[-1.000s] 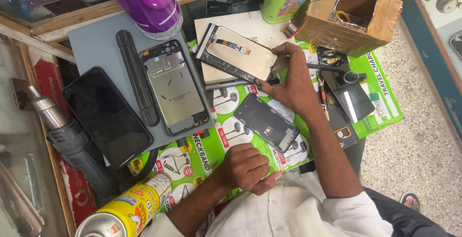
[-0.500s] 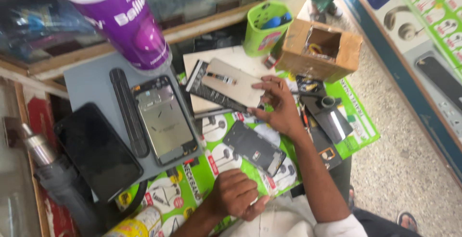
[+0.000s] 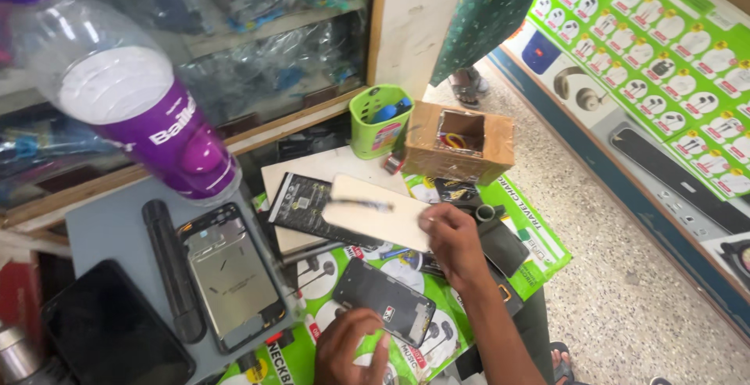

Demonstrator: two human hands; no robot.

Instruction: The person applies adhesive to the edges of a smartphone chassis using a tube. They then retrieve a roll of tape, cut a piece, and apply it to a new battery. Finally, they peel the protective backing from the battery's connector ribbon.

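My right hand [image 3: 453, 246] is shut on one end of a flat cream-coloured phone back panel [image 3: 373, 213]. The panel is tilted above a black rectangular phone part [image 3: 306, 204] that lies on a pale board [image 3: 312, 168]. My left hand [image 3: 353, 347] sits low in the view with curled fingers. It touches the near edge of a dark phone body [image 3: 384, 307] lying on a green printed mat [image 3: 539, 254].
A clear bottle with a purple label [image 3: 148, 111] looms close at the upper left. On a grey mat [image 3: 101, 229] lie an opened phone frame [image 3: 228, 275], a black rod [image 3: 172, 269] and a black screen [image 3: 116, 332]. A green cup [image 3: 380, 121] and a cardboard box [image 3: 461, 144] stand behind.
The view has swung up and toward the shop floor. My right hand has kept hold of the cream panel and tipped it up off the black part. My left hand stays by the dark phone.
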